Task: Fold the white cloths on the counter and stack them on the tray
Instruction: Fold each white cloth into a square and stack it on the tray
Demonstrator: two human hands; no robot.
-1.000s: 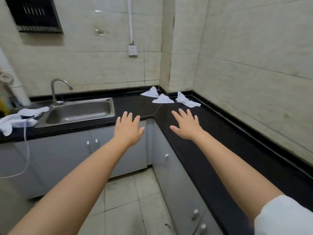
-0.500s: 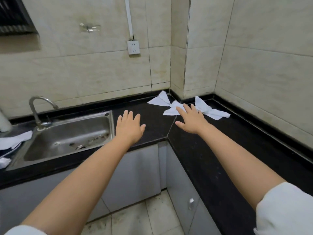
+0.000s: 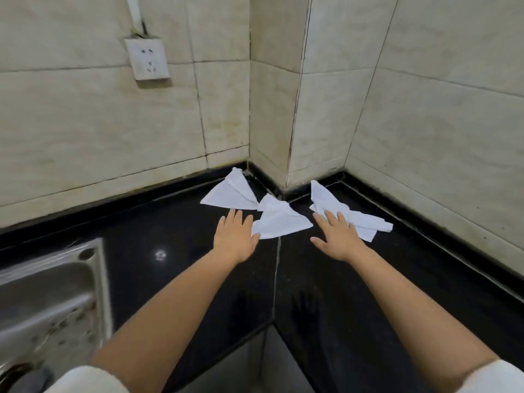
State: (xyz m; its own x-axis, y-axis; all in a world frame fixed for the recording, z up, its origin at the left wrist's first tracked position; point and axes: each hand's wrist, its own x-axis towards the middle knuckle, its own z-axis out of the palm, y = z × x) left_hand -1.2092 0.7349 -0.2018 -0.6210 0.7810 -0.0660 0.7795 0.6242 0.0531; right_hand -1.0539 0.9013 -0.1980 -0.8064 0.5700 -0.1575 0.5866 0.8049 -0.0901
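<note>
Three white cloths lie in the far corner of the black counter point(image 3: 175, 279). The left cloth point(image 3: 228, 194) and the middle cloth point(image 3: 279, 222) are folded to triangles; the right cloth point(image 3: 337, 207) is crumpled and spread toward the right. My left hand point(image 3: 234, 236) hovers flat, fingers apart, just left of the middle cloth, its thumb at that cloth's edge. My right hand point(image 3: 336, 236) is spread open too, with its fingertips over the near edge of the right cloth. Neither hand holds anything. No tray is in view.
A steel sink point(image 3: 48, 304) is set in the counter at the lower left. Tiled walls close the corner, with a jutting pillar point(image 3: 272, 114) behind the cloths. A wall socket point(image 3: 147, 59) hangs upper left. The grey cabinet front point(image 3: 255, 364) shows below.
The view has closed in on the corner. Both hands have reached forward to the cloths; the left hand came from near the sink to beside the middle cloth, the right onto the right cloth's edge.
</note>
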